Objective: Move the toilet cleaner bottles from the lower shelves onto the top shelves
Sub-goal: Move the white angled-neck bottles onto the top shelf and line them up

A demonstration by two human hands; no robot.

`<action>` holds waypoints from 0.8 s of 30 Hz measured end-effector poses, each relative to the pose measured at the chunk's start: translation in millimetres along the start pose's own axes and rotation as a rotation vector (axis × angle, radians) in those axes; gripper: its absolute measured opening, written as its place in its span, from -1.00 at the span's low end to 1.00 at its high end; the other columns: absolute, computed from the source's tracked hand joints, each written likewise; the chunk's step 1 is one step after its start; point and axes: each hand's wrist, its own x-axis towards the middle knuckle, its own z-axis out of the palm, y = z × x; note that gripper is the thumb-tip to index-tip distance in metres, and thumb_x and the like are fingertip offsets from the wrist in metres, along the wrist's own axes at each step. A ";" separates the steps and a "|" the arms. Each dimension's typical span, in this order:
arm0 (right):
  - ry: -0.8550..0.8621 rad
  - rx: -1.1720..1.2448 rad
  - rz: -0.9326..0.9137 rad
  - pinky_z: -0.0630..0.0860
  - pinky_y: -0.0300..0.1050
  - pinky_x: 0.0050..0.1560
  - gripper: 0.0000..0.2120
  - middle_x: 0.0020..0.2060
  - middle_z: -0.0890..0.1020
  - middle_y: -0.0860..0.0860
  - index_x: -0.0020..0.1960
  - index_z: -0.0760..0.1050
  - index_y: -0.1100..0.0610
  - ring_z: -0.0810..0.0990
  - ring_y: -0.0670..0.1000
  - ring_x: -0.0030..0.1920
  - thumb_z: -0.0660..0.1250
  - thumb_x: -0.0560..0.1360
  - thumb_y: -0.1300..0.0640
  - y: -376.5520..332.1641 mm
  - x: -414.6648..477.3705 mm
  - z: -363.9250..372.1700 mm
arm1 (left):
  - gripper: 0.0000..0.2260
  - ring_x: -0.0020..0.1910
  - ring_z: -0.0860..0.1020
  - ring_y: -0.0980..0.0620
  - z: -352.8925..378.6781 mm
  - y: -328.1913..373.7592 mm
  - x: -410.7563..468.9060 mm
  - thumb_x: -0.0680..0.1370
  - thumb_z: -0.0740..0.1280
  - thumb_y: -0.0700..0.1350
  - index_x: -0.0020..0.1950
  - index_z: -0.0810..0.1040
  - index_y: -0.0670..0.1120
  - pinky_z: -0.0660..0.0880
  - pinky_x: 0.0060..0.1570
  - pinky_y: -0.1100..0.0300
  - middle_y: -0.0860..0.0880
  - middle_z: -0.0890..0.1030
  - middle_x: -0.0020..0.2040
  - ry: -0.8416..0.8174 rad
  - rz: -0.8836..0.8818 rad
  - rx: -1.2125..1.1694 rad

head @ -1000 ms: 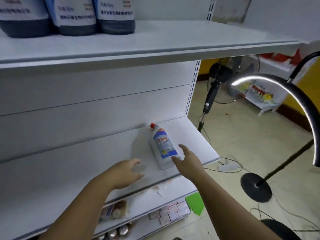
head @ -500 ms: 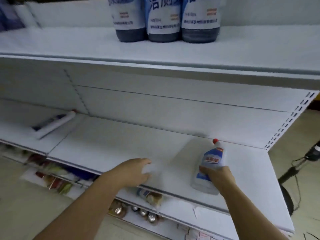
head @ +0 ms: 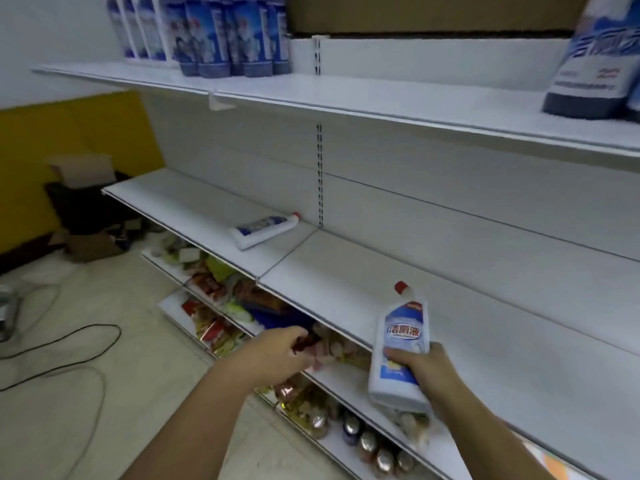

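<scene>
At the lower right of the frame the right hand [head: 420, 367] is wrapped around the lower body of a white toilet cleaner bottle [head: 400, 351], fingers closed over its blue label; the bottle is held roughly upright, its red cap tilted a little to the left, above the front edge of the lower shelf [head: 346, 289]. Left of it, at lower centre, the left hand [head: 273, 351] hangs empty with its fingers loosely curled, out in front of the shelf edge and touching nothing.

Below both hands the bottom shelves [head: 346, 448] hold packets and a row of jars — details blurred.

Further back on the lower shelf, toward the centre of the frame, a second cleaner bottle [head: 265, 230] lies on its side, red cap pointing right toward the back panel.

Along the top of the frame runs the top shelf [head: 346, 98]. A cluster of blue-labelled bottles [head: 214, 36] stands on it at upper left, and a larger blue-labelled bottle [head: 595, 67] stands at the far upper right — near the shelf's front edge.
</scene>
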 end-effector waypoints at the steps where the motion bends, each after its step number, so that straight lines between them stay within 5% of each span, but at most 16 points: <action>1: -0.008 0.009 -0.024 0.60 -0.05 -0.32 -0.47 -0.20 0.71 0.20 0.03 0.56 0.27 0.71 0.17 -0.28 0.62 0.11 0.18 -5.9 -1.6 19.6 | -0.41 0.32 0.42 0.04 -9.5 -18.8 -0.4 0.51 0.27 0.17 0.49 0.23 0.06 0.40 0.22 0.20 0.02 0.36 0.44 0.006 -0.001 -0.004; 3: -0.006 0.014 -0.055 0.60 -0.07 -0.33 -0.52 -0.19 0.71 0.18 0.04 0.55 0.26 0.71 0.15 -0.27 0.61 0.18 0.20 -14.6 -1.0 56.5 | -0.43 0.31 0.42 0.04 -28.0 -51.7 4.7 0.51 0.28 0.16 0.48 0.23 0.06 0.38 0.19 0.21 0.00 0.38 0.43 0.026 -0.007 -0.017; 7: -0.017 -0.029 -0.037 0.62 -0.05 -0.31 -0.25 -0.11 0.70 0.16 0.12 0.47 0.22 0.72 0.12 -0.24 0.64 0.02 0.02 -23.0 9.6 108.4 | -0.45 0.31 0.43 0.03 -52.4 -87.7 22.3 0.51 0.27 0.17 0.47 0.24 0.09 0.41 0.22 0.16 0.01 0.41 0.39 0.041 -0.001 -0.088; 11: -0.040 -0.053 -0.054 0.60 -0.07 -0.31 -0.42 -0.09 0.65 0.11 0.09 0.35 0.15 0.69 0.10 -0.20 0.61 0.21 0.16 -40.5 35.8 149.0 | -0.45 0.34 0.40 0.06 -75.3 -115.5 46.9 0.52 0.26 0.16 0.48 0.23 0.08 0.36 0.18 0.26 0.03 0.40 0.41 -0.005 0.008 -0.073; 17: -0.078 -0.054 -0.131 0.60 -0.07 -0.28 -0.42 -0.11 0.60 0.04 0.09 0.31 0.09 0.66 0.06 -0.19 0.59 0.23 0.18 -85.3 98.6 216.4 | -0.32 0.30 0.43 0.09 -132.6 -147.7 86.7 0.38 0.25 0.34 0.45 0.28 0.11 0.42 0.26 0.14 0.04 0.41 0.40 -0.009 -0.054 -0.034; 24: -0.020 -0.020 -0.174 0.49 -0.34 -0.47 -0.51 -0.16 0.62 0.00 0.06 0.40 0.11 0.63 -0.06 -0.26 0.58 0.25 0.23 -119.5 154.5 250.6 | -0.58 0.12 0.48 0.14 -197.3 -169.4 162.7 0.52 0.31 0.04 0.37 0.40 0.04 0.40 0.05 0.30 -0.01 0.51 0.28 0.227 0.020 -0.094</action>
